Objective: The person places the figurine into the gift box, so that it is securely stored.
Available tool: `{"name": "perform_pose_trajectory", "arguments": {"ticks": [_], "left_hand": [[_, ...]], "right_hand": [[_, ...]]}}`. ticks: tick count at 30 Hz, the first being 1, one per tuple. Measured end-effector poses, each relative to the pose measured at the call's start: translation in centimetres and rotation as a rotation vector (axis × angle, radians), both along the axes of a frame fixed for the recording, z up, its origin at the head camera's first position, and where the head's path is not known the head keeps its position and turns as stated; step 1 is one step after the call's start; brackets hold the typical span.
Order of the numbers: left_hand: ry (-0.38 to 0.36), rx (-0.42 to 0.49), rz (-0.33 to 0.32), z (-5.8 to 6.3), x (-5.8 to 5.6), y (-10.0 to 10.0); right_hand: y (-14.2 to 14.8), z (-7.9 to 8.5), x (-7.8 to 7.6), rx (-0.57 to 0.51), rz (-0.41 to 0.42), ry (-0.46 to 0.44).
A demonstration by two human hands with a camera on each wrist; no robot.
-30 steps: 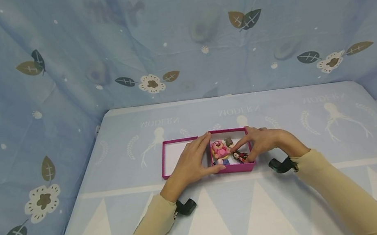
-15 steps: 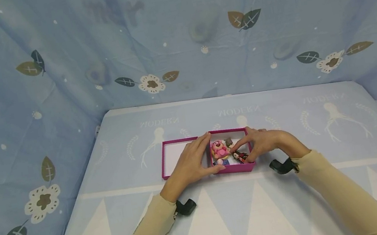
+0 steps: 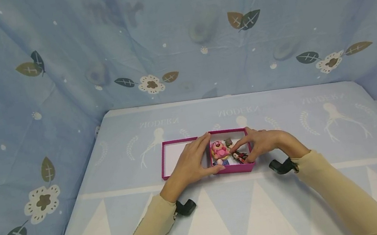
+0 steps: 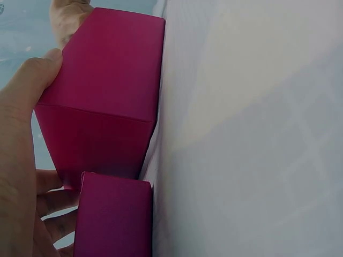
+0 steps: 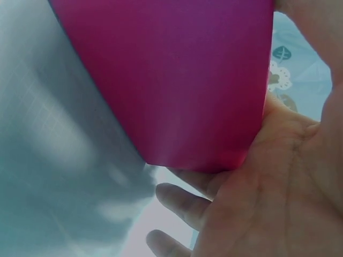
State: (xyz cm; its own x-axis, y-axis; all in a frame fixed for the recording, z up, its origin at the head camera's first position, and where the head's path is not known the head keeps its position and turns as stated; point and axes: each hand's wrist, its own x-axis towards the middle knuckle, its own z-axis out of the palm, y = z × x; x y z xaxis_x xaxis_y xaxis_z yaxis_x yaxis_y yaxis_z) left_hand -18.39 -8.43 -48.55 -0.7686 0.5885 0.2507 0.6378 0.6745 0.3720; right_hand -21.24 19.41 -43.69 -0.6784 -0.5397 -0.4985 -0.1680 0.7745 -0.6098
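Observation:
An open magenta box (image 3: 235, 168) with a white inside stands on the table. In it lie a pink bear figurine (image 3: 219, 150), a dark-haired doll figurine (image 3: 241, 157) in red and black, a small grey figure (image 3: 229, 142) and a blue-and-white piece (image 3: 221, 162). My left hand (image 3: 192, 159) grips the box's left end, thumb at the front rim and fingers toward the back corner. My right hand (image 3: 263, 140) reaches over the right wall, index finger and thumb at either end of the doll figurine. Its other fingers stay outside the box, behind the corner in the right wrist view.
The box's magenta-edged lid (image 3: 176, 157) lies inside up, left of the box and partly under my left hand. A patterned cloth covers the table (image 3: 299, 198). Blue printed curtains (image 3: 178, 36) hang behind it and along the left.

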Motion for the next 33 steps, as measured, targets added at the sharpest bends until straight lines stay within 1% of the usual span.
{"name": "perform_pose_trajectory", "arguments": {"ticks": [4,13,17,23,33], "left_hand": [[0.007,-0.003,-0.002,-0.02,-0.03,-0.01],[0.024,0.006,-0.008,0.04,-0.02,0.00],[0.017,0.012,-0.004,0.06,0.00,0.01],[0.017,0.004,0.000,-0.02,-0.05,0.05],[0.021,0.010,-0.003,0.04,0.01,0.07]], "right_hand": [[-0.02,-0.02,0.06,-0.041,-0.005,-0.027],[-0.02,0.07,0.12,-0.072,-0.004,-0.053],[0.01,0.06,0.16,-0.070,0.003,-0.044],[0.12,-0.02,0.17,-0.061,0.030,0.004],[0.32,-0.28,0.22,-0.101,0.046,0.037]]}}
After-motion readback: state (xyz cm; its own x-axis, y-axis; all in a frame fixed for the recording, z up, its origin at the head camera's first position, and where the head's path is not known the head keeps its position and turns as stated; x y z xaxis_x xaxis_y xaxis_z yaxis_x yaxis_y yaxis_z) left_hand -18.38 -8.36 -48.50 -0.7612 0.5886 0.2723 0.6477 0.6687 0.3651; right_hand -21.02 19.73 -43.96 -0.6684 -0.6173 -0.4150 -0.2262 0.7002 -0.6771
